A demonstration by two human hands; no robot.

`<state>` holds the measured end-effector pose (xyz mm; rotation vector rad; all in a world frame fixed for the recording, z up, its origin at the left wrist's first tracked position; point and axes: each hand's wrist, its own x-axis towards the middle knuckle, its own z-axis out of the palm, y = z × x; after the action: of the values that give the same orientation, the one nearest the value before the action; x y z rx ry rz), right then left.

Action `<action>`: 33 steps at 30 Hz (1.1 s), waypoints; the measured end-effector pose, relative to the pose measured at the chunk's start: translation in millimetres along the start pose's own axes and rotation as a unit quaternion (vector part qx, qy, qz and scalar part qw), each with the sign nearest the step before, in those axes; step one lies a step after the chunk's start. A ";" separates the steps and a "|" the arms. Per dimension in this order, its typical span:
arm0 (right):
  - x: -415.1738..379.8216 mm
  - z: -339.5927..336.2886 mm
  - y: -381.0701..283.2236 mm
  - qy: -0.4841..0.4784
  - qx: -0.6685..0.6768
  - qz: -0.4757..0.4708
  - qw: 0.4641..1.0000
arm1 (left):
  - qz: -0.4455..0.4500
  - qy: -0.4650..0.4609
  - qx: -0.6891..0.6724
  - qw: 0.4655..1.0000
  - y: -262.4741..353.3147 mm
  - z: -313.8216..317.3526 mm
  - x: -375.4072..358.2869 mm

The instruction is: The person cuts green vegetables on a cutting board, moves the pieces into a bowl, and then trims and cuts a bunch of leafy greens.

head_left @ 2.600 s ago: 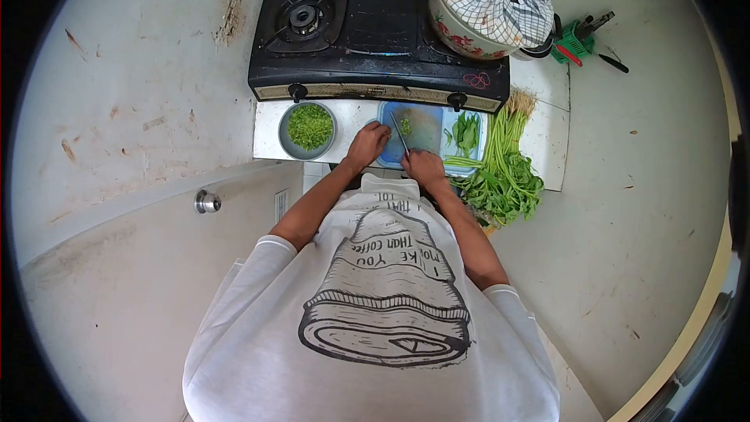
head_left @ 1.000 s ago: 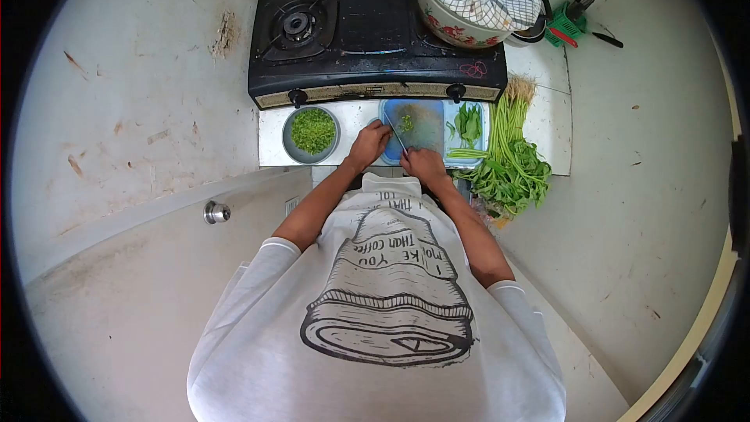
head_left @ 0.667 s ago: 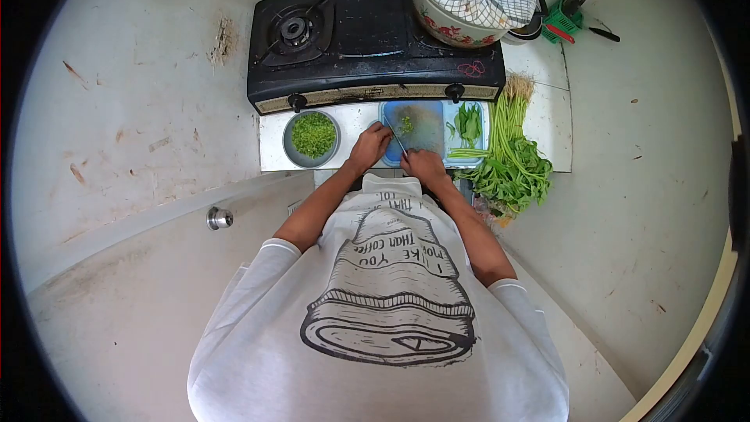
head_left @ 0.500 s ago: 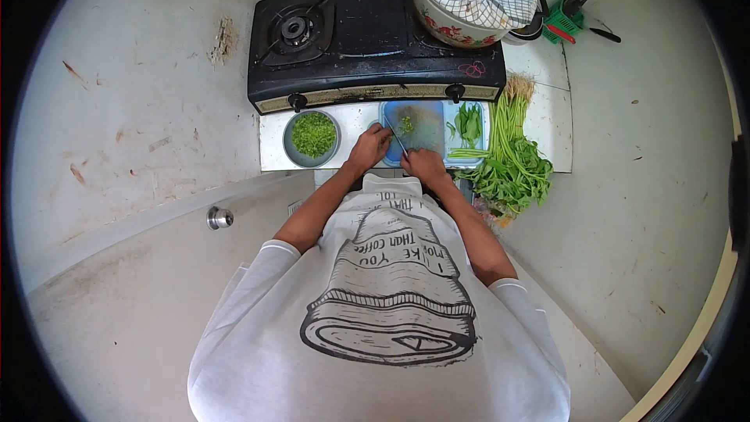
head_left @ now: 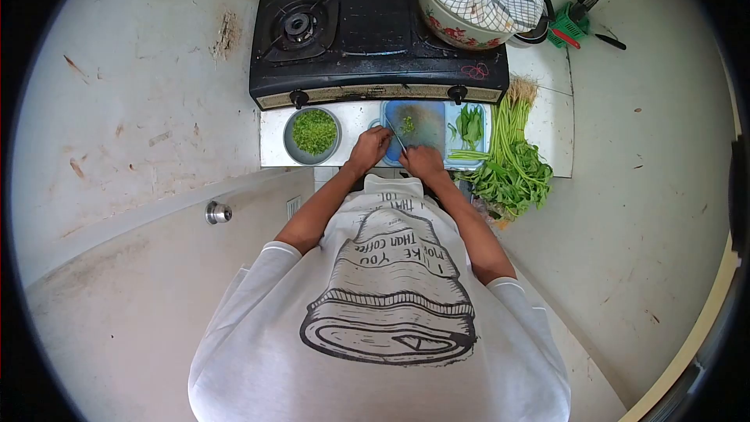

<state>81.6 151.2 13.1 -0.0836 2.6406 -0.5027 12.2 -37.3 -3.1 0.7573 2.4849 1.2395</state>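
My right hand [head_left: 423,162] is closed round the handle of a knife [head_left: 397,137], whose thin blade slants up and left over a blue cutting board [head_left: 395,109]. At the board's left edge, my left hand [head_left: 370,148] has its fingers drawn together close to the blade; whatever they grip is hidden beneath them. A small heap of chopped greens [head_left: 407,123] lies on the board just beyond the blade. Left of my left hand stands a grey bowl [head_left: 337,150] full of finely chopped greens [head_left: 314,131]. Loose green leaves [head_left: 469,126] rest to the right of the board's worn middle.
A large bunch of leafy greens with roots [head_left: 512,160] lies on the counter's right side, leaves over the front edge. Behind the board is a black gas stove [head_left: 367,39], bearing a cloth-covered pot [head_left: 469,23]. A green basket of utensils [head_left: 569,30] sits at the back right.
The whole view has shifted slightly. Both hands and the knife keep nearly the same place over the board.
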 end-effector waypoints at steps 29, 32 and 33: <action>5.0 15.5 2.5 0.053 0.010 -0.024 0.998 | 0.013 0.016 0.035 0.999 -2.6 0.0 -2.0; 1.9 12.6 2.7 0.039 0.001 -0.013 0.999 | 0.006 0.022 0.031 0.999 -3.4 2.0 -1.9; -0.3 11.9 3.5 0.032 -0.002 -0.014 0.999 | 0.002 0.023 0.031 0.999 -2.7 1.9 -2.1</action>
<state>87.2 150.6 2.1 -0.1082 2.7054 -0.5183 13.8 -38.6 -6.3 0.7562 2.5710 1.1996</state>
